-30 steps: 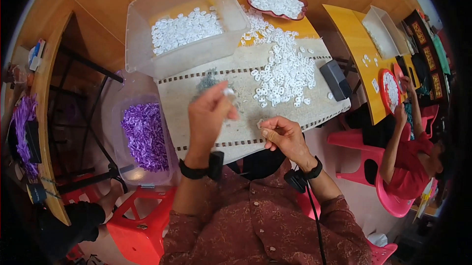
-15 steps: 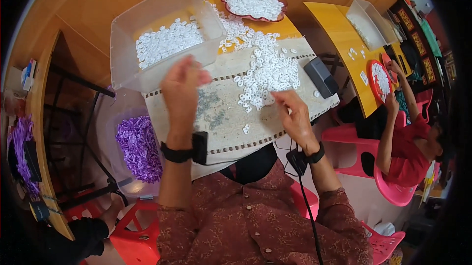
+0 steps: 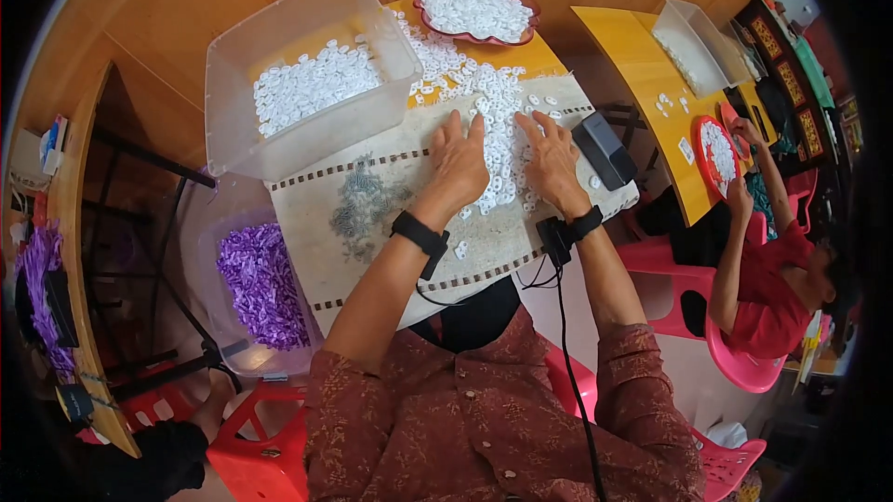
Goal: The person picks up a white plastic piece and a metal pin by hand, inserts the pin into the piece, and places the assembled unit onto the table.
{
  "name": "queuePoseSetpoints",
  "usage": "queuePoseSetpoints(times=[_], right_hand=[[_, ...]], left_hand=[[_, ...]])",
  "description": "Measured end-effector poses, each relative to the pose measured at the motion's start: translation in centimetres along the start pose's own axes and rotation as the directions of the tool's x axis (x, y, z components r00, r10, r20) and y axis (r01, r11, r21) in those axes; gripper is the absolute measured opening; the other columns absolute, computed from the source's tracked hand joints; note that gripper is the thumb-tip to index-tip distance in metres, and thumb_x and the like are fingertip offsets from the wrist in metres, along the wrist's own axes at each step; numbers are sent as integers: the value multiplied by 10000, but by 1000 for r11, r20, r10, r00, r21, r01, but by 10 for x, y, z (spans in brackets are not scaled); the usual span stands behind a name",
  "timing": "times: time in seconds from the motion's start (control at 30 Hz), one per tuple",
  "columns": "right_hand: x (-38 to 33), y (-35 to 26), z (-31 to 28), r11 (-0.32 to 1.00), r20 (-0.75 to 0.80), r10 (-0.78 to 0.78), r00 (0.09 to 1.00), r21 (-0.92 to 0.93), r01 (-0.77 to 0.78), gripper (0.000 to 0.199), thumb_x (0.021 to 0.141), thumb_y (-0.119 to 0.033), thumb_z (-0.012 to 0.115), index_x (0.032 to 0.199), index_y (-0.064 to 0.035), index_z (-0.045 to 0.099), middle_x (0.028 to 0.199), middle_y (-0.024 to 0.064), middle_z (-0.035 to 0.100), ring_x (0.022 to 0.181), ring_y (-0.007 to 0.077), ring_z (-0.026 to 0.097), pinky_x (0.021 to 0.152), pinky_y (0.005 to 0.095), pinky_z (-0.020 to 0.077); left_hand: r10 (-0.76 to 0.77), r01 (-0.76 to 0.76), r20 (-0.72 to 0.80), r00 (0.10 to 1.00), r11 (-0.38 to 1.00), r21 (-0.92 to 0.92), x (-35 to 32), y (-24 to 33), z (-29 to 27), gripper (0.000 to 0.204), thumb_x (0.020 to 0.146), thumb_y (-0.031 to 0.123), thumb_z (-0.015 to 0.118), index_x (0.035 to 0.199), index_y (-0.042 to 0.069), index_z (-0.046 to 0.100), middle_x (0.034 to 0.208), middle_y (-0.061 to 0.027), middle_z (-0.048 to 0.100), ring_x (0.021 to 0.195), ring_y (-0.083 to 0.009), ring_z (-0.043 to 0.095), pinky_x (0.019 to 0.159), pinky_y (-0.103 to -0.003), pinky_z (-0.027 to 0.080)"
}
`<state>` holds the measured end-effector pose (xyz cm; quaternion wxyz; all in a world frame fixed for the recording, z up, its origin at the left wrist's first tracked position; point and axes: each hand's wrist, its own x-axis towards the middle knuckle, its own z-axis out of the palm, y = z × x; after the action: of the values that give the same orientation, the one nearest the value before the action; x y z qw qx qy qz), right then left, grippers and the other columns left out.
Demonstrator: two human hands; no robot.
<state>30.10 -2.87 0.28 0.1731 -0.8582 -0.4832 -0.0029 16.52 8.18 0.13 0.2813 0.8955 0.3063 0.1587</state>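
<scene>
A heap of small white plastic pieces with holes (image 3: 502, 139) lies on the pale cloth (image 3: 409, 269) that covers the table. My left hand (image 3: 458, 162) rests along the heap's left side, fingers stretched out and a little apart. On the opposite side my right hand (image 3: 554, 167) lies with its fingers spread, touching the pieces. Neither hand grips anything that I can see, though the palms are hidden. Left of my left hand is a scatter of small grey metal bits (image 3: 367, 200). One loose white piece (image 3: 461, 249) sits nearer to me.
A clear plastic bin (image 3: 307, 144) with white pieces stands at the back left, a brown scalloped dish (image 3: 437, 32) behind the heap. A black box (image 3: 605, 148) is at the right. Below left, a tub (image 3: 209, 279) holds purple items. A co-worker (image 3: 786, 288) holds a red plate (image 3: 704, 167).
My left hand has come down from beside the bin to the heap's left side, uncovering the grey bits. My right hand has moved forward along the heap, and its fingers have spread.
</scene>
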Motion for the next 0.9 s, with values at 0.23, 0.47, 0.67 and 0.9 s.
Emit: queuePoseSetpoints(times=[0.23,0.47,0.67,0.9], right_hand=[[-8,-22,-12,998,84,12,996,58,-17,574,714,26,588,1246,-189,577,1250,36,517,1109,312,473,860,502,395],[-34,-30,-14,989,77,-95,992,118,86,592,664,52,610,1220,-147,558,1194,56,521,1044,326,488,827,467,425],[-56,-33,-18,964,59,-201,978,192,186,618,646,77,598,1233,-111,551,1210,97,511,1042,347,490,844,461,439],[-44,-29,-30,967,28,-240,970,99,236,574,667,67,581,1215,-105,568,1228,118,513,1036,371,519,837,484,471]], left_hand=[[84,-91,103,991,994,63,12,6,8,600,685,-58,518,1274,58,518,1268,-195,468,1160,-378,408,1004,-403,315],[186,-183,24,982,977,-109,-24,-3,3,559,696,-103,473,1225,65,541,1124,-194,511,1096,-369,436,954,-422,354],[174,-160,44,984,962,-223,-55,3,-9,515,717,-129,439,1203,14,536,1101,-211,509,1063,-382,470,932,-422,395],[218,-206,20,976,945,-256,-46,3,-15,515,712,-136,426,1198,-3,532,1150,-227,513,1095,-400,480,958,-428,397]])
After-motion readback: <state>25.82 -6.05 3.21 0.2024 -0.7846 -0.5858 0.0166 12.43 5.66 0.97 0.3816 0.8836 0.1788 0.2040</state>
